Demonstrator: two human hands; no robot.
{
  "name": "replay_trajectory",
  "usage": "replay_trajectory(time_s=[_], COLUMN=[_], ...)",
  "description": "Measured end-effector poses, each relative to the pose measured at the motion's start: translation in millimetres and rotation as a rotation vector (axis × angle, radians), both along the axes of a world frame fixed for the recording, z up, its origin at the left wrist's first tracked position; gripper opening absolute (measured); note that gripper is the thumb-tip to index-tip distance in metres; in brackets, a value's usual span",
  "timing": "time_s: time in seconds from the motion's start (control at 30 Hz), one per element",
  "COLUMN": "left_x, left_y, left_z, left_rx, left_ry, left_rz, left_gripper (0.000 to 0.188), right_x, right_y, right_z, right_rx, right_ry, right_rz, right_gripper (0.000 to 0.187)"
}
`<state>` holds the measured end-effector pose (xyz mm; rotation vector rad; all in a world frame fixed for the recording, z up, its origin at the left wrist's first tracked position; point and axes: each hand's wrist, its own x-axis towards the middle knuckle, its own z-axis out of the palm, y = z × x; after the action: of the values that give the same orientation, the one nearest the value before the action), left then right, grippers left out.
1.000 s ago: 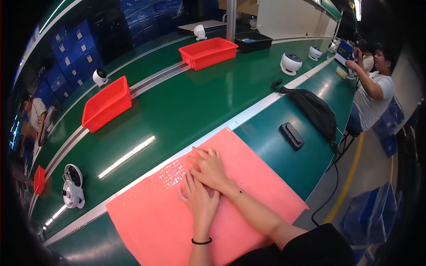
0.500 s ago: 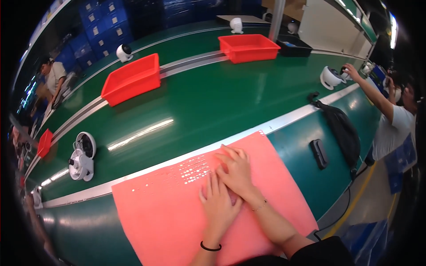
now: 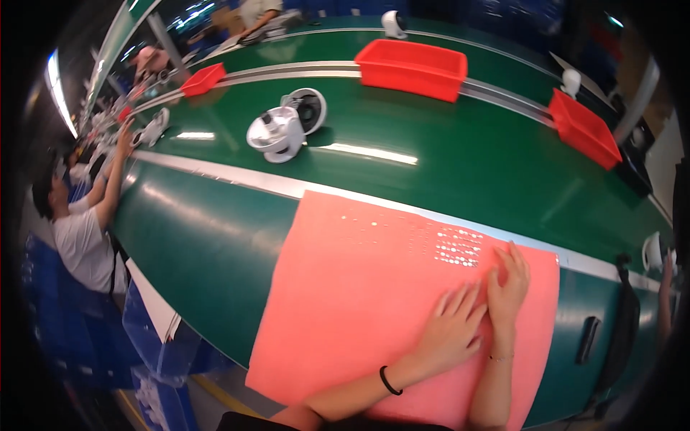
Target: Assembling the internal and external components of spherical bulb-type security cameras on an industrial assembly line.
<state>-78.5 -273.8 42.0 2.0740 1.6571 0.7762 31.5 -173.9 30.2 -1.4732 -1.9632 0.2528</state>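
Pink sheet point(image 3: 359, 309) lies beneath the fingers point(image 3: 454, 300) (shiny dots point(image 3: 454, 249) near them)

- Coral pink floods the lower middle: that's the mat point(image 3: 345, 309), and look, rows of shiny pale dots point(image 3: 458, 246) pattern its upper right part!
- Rich green across the belt point(image 3: 460, 136), upper middle, with a silvery rail point(image 3: 237, 184) edging it.
- Bright red bins point(image 3: 413, 81), upper left, upper middle and upper right!
- White with black parts, the device point(image 3: 282, 140) left of upper centre.
- Dark teal worktop point(image 3: 215, 237), left.
- Plain black wristband point(image 3: 389, 381), lower middle.
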Motion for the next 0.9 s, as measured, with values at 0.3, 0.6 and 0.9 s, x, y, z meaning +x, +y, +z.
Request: replay_trajectory(time_s=[0.3,0.6,0.9], left_x=[-2,-70,-337], left_y=[-9,42,88], left_z=[-4,10,-7], left_rx=[0.005,0.066,0.245], left_ry=[-0.112,-0.9,-1.779], left_rz=[-0.017,0.604,0.444], left_gripper=[0.046,0.023,0.078], right_x=[-5,-13,-19], right_y=[-14,-14,-35], right_z=[0,5,12], right_rx=[0.009,0.025,0.098], right_ry=[-0.072,-0.03,-0.08], right_rz=[0.026,-0.031,0.005], right_gripper=[0.042,0.043,0.042])
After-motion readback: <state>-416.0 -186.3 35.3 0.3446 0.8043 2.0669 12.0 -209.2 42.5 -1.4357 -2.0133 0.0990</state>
